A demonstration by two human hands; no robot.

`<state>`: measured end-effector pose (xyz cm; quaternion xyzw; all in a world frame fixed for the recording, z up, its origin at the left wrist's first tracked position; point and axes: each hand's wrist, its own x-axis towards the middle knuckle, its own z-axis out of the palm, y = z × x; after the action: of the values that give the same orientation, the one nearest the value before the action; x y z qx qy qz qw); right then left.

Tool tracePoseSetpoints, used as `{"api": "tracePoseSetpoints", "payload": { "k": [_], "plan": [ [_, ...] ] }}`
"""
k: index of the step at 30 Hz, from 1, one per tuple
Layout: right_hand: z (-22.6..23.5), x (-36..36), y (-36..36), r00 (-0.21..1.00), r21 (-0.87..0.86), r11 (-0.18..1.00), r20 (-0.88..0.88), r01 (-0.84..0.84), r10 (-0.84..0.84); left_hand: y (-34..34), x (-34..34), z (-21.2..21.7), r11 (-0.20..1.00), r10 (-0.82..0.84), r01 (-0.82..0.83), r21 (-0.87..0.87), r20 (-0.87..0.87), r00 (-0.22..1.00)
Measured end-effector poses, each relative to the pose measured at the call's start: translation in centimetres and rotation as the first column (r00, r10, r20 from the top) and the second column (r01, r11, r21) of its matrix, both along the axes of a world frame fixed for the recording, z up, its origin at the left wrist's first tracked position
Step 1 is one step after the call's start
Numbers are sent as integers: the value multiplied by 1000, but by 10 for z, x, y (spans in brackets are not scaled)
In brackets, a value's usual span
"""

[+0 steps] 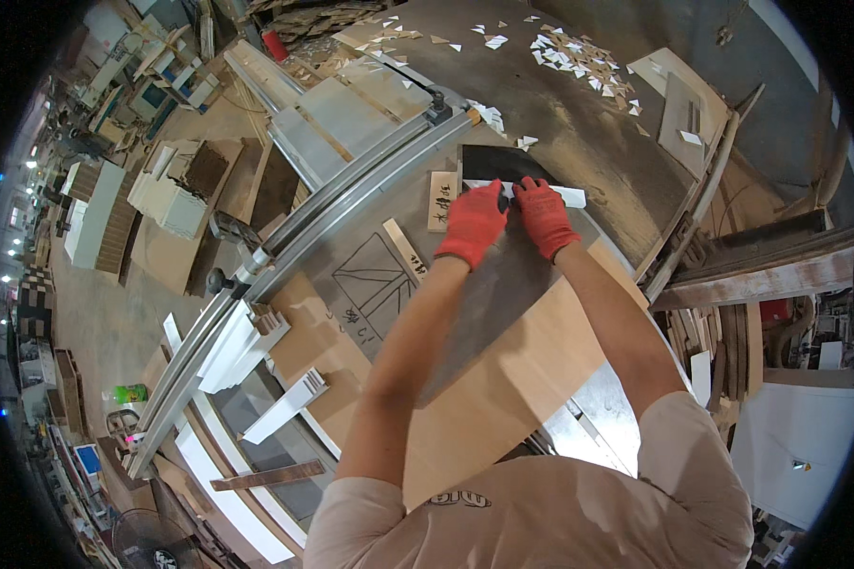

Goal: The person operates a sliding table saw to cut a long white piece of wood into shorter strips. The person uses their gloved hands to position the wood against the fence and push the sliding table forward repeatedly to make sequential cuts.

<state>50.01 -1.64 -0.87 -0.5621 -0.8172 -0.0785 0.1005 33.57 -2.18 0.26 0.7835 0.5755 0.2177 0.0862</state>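
Observation:
My left hand [473, 225], in a red glove with dark fingertips, is closed on the left part of a narrow white strip [571, 197]. Close beside it, my right hand [545, 218] in a matching glove has its fingers bent over the same strip, whose right end sticks out past the hand. Just beyond the strip lies a flat black panel [489, 161]. A pale wooden block [440, 204] with handwriting stands to the left of my left glove, and a thin wooden stick [405, 249] lies nearer. My fingers hide the strip's middle.
A metal rail [318, 199] runs diagonally along the table's left side. Stacked white strips [242, 351] lie at the lower left, and a brown board [512, 370] sits under my forearms. Small white and brown offcuts [579, 62] litter the far surface. A fan [152, 541] stands lower left.

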Motion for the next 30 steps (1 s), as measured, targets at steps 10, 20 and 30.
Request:
{"api": "tracePoseSetpoints", "payload": {
  "k": [10,20,30],
  "plan": [
    [-1,-7,6,986,-13,999,161,36,-33,51,-251,20,730,682,-652,206,-147,717],
    [-7,-6,4,982,47,996,169,75,-82,57,-232,13,770,637,-615,172,-148,756],
    [-3,-16,5,988,-47,995,131,91,-85,47,-227,9,687,720,-655,315,-175,671]
  ]
}}
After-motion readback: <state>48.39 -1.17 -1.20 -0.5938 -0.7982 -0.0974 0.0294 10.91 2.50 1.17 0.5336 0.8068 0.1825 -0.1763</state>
